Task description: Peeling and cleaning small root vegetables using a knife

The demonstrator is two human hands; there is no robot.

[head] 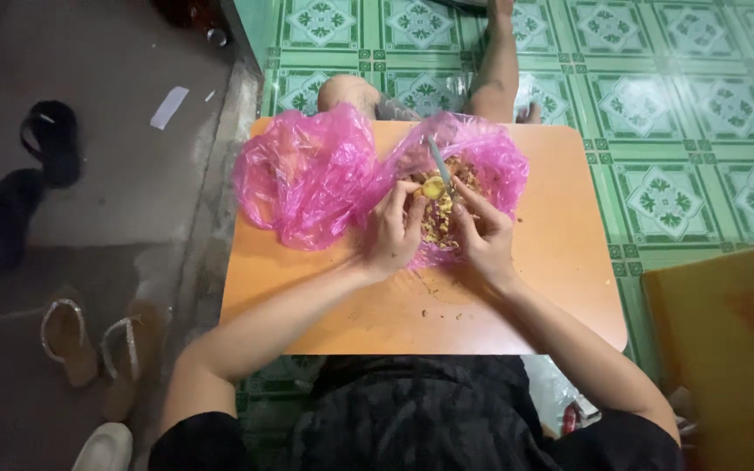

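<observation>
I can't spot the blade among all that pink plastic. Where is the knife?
In the head view, the knife is in the right hand, blade pointing away over the right pink bag, beside the yellow piece held by the left hand.

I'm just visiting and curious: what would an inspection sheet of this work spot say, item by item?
Surface: small orange table with rounded corners, with crumbs and scraps near its middle.
Job's things: small yellow piece held at the fingertips; knife with its blade pointing away; brownish peelings heaped on a pink plastic bag.
Clutter: second pink bag, crumpled, on the table's left part.
Hands: left hand pinches the yellow piece; right hand grips the knife.
Cables: nothing seen.
Surroundings: green patterned tile floor; grey floor at left with dark sandals and light sandals; another person's legs beyond the table.
</observation>
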